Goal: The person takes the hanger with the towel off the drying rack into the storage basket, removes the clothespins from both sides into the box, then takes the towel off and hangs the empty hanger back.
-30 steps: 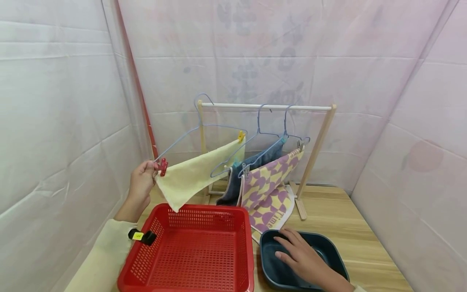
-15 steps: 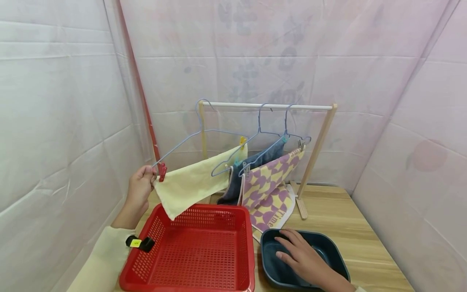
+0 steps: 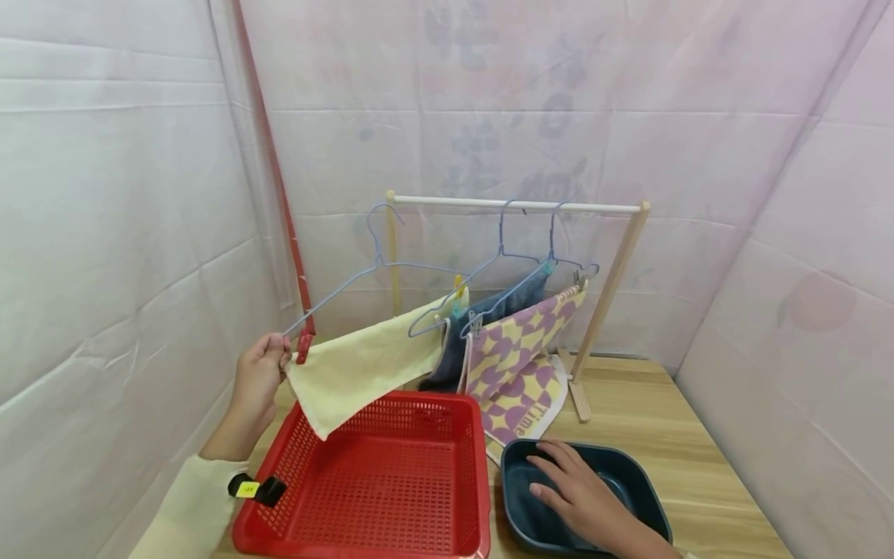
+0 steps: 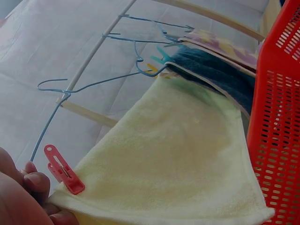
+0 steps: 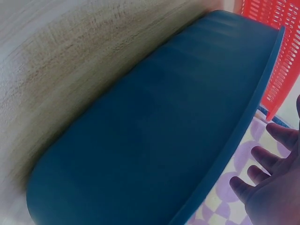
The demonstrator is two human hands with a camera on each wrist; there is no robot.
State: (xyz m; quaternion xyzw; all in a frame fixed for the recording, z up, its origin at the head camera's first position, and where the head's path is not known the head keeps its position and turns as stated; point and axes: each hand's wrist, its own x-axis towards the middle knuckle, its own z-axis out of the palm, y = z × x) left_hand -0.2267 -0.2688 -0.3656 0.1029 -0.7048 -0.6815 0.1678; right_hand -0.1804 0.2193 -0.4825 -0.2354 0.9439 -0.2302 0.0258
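My left hand (image 3: 254, 380) pinches the left end of a blue wire hanger (image 3: 340, 289). A pale yellow towel (image 3: 370, 361) hangs from it, held by a red clothespin (image 3: 303, 347) close to my fingers and a yellow clothespin (image 3: 459, 286) at the far end. In the head view the hanger's hook sits lower than the rail (image 3: 517, 203) and overlaps the rack's left post. The towel's lower corner hangs over the red basket (image 3: 477, 473). My right hand (image 3: 580, 493) is over the dark blue basin (image 3: 646, 497), fingers spread and holding nothing.
Two more blue hangers hang on the rail, one with a dark blue towel (image 3: 506, 299), one with a purple-and-yellow patterned towel (image 3: 520, 341). The wooden rack stands on a wood-grain table (image 3: 687, 435). White sheeting (image 3: 789, 310) encloses the back and sides.
My left hand has moved down and slightly left, taking hanger and towel along. The hook has dropped from rail height to below the rail. My right hand has stayed over the basin.
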